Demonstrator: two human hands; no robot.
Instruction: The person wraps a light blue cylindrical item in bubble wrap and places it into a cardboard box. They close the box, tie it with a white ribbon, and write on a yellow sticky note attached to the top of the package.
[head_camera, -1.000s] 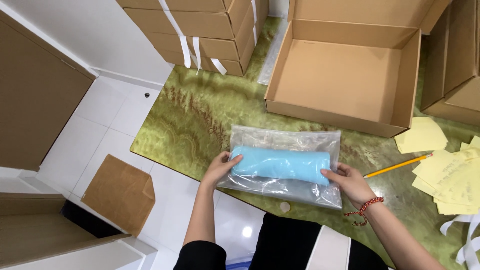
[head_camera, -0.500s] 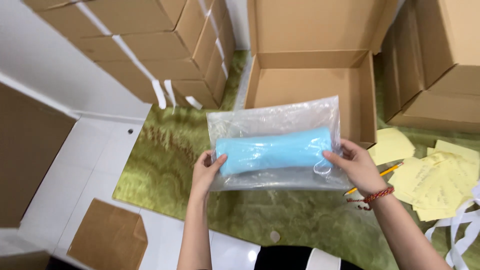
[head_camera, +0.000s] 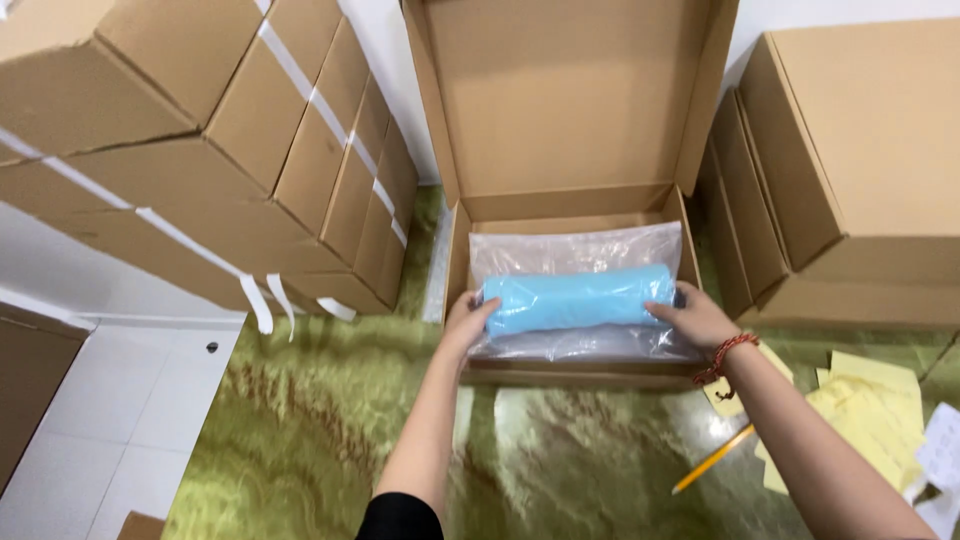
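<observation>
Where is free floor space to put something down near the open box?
The green floor between the taped box stack and the open box is bare. Right of the box it is crowded: yellow papers, a pencil, more cartons.

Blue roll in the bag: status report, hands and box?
Left hand and right hand grip the ends of the bagged blue roll. Roll sits inside the open cardboard box. Nothing blocking.
</observation>
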